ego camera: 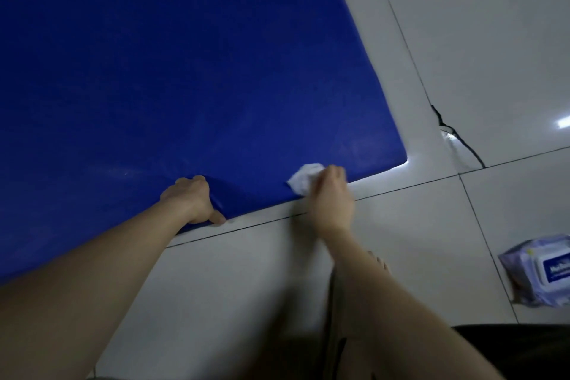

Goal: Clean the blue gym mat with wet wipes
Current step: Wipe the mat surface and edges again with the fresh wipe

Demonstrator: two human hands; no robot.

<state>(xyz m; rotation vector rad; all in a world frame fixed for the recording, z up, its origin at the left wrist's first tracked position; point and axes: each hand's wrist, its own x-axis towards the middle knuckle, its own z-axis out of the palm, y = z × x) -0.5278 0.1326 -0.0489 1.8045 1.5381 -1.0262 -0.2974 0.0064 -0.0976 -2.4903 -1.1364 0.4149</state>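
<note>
The blue gym mat [185, 77] lies flat on the tiled floor and fills the upper left of the head view. My left hand [192, 199] grips the mat's near edge, fingers curled over the top and thumb down at the floor side, and the cover wrinkles there. My right hand [331, 194] holds a crumpled white wet wipe [303, 177] against the mat's near edge, close to its near right corner.
A pack of wet wipes [543, 271] lies on the floor at the right edge. The light floor tiles [462, 40] show dark grout lines and a black crack to the right of the mat. Something dark sits at the bottom right corner.
</note>
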